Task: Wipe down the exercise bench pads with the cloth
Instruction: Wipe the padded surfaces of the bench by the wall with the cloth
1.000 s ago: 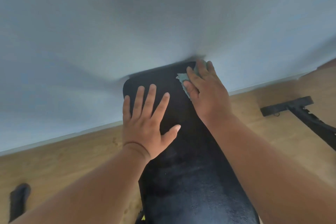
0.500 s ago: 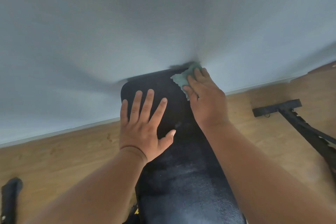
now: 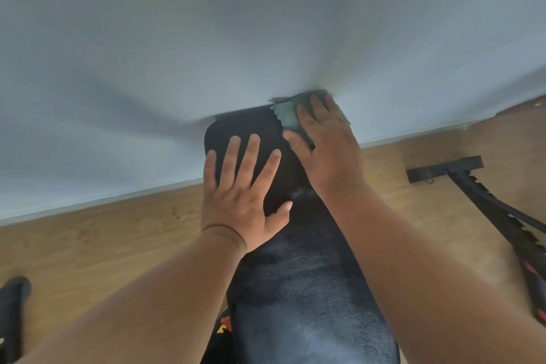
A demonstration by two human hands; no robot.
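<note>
We see both of our bare arms reaching up the frame along a long black padded exercise bench pad (image 3: 307,289), which runs from the bottom centre of the frame to a rounded far end just above the middle. Its leather-like surface shows a dull sheen low in the frame and a small pale smear near the centre.

Our left hand (image 3: 240,195) lies flat on the left part of the pad, palm down, fingers straight and spread apart, thumb angled out toward the right. It holds nothing and simply rests on the pad.

Our right hand (image 3: 328,151) sits higher, at the upper right corner of the pad, pressing down on a crumpled green cloth (image 3: 288,114). The fingers are laid out straight over the cloth, close together, with the thumb reaching left across the pad. The cloth pokes out above and to the left of the fingers, its ragged edge lying on the far end of the pad, close to the pale blue-grey wall (image 3: 206,38) that fills the upper half of the frame.

Below the wall, a wooden floor (image 3: 103,239) spreads on both sides. A black metal frame piece with a notched bar (image 3: 484,195) lies on the floor at the right, and a dark rounded object (image 3: 13,304) sits at the lower left edge; we cannot tell what it is.
</note>
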